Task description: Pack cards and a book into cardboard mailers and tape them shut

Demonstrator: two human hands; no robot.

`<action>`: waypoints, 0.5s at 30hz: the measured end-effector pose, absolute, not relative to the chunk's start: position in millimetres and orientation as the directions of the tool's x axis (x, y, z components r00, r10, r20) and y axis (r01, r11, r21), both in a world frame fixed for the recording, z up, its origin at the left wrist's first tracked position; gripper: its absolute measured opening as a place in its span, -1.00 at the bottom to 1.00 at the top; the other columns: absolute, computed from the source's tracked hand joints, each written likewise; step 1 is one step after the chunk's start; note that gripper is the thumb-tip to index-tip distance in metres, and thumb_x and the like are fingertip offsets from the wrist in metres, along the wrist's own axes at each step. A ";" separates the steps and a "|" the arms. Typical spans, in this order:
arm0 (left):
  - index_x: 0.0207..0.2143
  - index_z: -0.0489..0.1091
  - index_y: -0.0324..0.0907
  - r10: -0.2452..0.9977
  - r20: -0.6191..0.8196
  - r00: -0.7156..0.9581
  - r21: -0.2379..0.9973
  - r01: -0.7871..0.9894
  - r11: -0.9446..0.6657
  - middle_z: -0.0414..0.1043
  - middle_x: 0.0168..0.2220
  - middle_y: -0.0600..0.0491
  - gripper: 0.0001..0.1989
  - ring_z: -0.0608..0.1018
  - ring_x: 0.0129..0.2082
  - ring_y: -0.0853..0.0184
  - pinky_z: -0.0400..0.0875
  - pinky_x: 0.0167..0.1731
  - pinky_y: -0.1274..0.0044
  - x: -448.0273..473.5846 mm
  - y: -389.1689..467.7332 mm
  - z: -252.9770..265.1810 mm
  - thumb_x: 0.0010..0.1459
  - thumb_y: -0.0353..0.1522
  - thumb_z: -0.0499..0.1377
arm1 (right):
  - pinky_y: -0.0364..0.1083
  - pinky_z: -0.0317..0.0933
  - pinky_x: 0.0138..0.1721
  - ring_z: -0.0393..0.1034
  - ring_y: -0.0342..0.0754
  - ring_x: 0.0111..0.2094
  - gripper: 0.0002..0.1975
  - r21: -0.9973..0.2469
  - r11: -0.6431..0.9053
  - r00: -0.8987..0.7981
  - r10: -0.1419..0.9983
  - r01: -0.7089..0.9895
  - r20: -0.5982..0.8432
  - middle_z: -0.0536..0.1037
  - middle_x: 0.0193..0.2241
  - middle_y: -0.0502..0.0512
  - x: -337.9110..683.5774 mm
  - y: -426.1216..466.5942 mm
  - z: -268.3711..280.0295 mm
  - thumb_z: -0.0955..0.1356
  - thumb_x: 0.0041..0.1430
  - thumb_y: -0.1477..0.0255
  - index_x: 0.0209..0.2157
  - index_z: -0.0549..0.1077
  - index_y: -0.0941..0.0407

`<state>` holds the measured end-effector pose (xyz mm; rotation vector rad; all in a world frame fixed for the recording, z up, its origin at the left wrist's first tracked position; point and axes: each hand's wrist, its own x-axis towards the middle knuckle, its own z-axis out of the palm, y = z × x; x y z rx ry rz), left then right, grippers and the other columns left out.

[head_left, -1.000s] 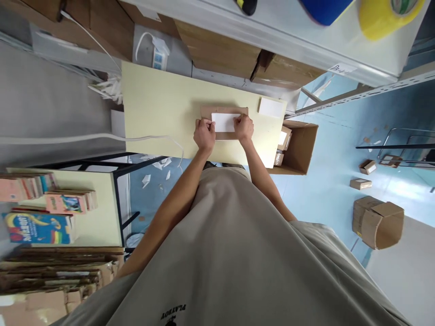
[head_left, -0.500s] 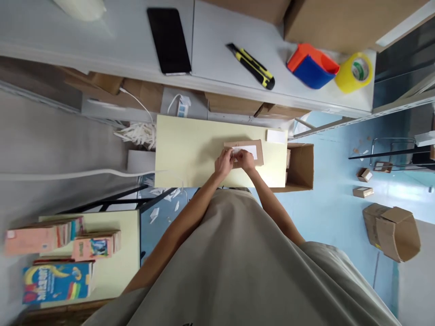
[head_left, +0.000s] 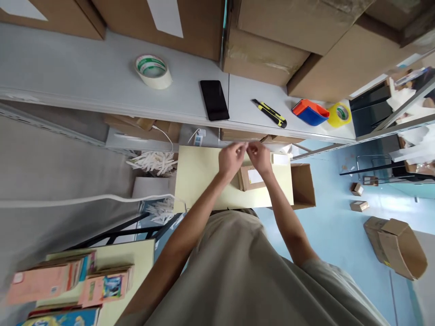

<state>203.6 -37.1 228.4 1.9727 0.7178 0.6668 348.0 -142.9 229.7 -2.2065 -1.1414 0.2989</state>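
My left hand (head_left: 232, 159) and my right hand (head_left: 260, 156) are raised above the pale yellow table (head_left: 197, 181). Their fingertips pinch close together in front of the shelf's edge. I cannot tell whether something thin is held between them. Just below and between my wrists lies a small brown parcel (head_left: 247, 180) with a white label (head_left: 254, 175) on top; neither hand touches it. A stack of white labels (head_left: 280, 159) lies at the table's far right corner.
The grey shelf (head_left: 84, 86) above holds a tape roll (head_left: 153, 70), a black phone (head_left: 214, 100), a yellow-black knife (head_left: 270, 113), a red-blue holder (head_left: 310, 112) and yellow tape (head_left: 338, 114). An open carton (head_left: 303, 185) stands right of the table. Paper strips (head_left: 152, 161) are piled left.
Both hands have lifted off the parcel's label and risen toward the shelf edge, fingertips together. The view has tilted up, showing more of the shelf.
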 end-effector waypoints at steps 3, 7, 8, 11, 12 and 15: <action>0.36 0.54 -0.05 0.767 0.359 0.531 0.858 0.135 -0.496 0.68 0.25 -0.05 -0.60 0.60 0.33 0.12 0.46 0.36 0.27 218.5 39.6 265.6 0.66 -0.18 0.10 | 0.08 0.49 0.32 0.60 0.08 0.28 -0.52 -0.614 -0.103 0.432 0.801 0.783 0.416 0.68 0.24 0.21 355.6 -58.7 265.7 0.24 0.73 0.09 0.32 0.53 0.11; 0.37 0.52 0.03 0.786 0.322 0.528 0.860 0.183 -0.475 0.56 0.40 -0.05 -0.57 0.40 0.50 0.05 0.23 0.55 0.07 244.9 124.5 280.9 0.52 -0.29 0.24 | -0.03 0.16 0.60 0.35 -0.16 0.48 -0.50 -0.552 -0.104 0.360 0.852 0.827 0.379 0.55 0.45 0.21 377.1 43.6 275.2 0.29 0.74 0.40 0.51 0.26 0.32; 0.35 0.53 0.02 0.791 0.305 0.530 0.870 0.183 -0.457 0.56 0.40 -0.05 -0.58 0.35 0.54 0.05 0.17 0.58 0.04 249.8 137.3 280.1 0.50 -0.29 0.26 | -0.05 0.11 0.61 0.32 -0.21 0.50 -0.55 -0.578 -0.139 0.376 0.873 0.804 0.312 0.54 0.45 0.21 382.5 62.8 271.0 0.29 0.73 0.44 0.47 0.28 0.37; 0.34 0.50 0.01 0.793 0.290 0.535 0.892 0.148 -0.426 0.58 0.37 -0.02 -0.60 0.28 0.59 0.18 0.04 0.64 -0.01 253.3 153.7 277.0 0.51 -0.27 0.24 | -0.05 -0.05 0.65 0.29 -0.32 0.50 -0.63 -0.664 -0.142 0.368 0.905 0.735 0.214 0.58 0.42 0.17 394.9 97.8 255.3 0.22 0.77 0.49 0.38 0.31 0.45; 0.34 0.49 0.01 0.795 0.294 0.531 0.893 0.144 -0.426 0.58 0.36 -0.01 -0.60 0.28 0.59 0.22 0.03 0.65 0.00 249.8 152.2 276.6 0.53 -0.26 0.22 | -0.06 -0.08 0.66 0.28 -0.34 0.50 -0.63 -0.675 -0.126 0.359 0.908 0.727 0.217 0.58 0.41 0.15 397.0 100.2 251.9 0.21 0.77 0.48 0.38 0.31 0.44; 0.35 0.48 0.01 0.802 0.346 0.486 0.879 0.130 -0.458 0.58 0.37 -0.03 -0.61 0.38 0.54 0.20 0.14 0.63 0.09 225.1 126.9 272.1 0.55 -0.25 0.19 | -0.06 -0.09 0.68 0.21 -0.32 0.55 -0.58 -0.647 -0.085 0.355 0.885 0.758 0.300 0.54 0.45 0.13 393.9 72.9 250.2 0.21 0.80 0.35 0.43 0.32 0.33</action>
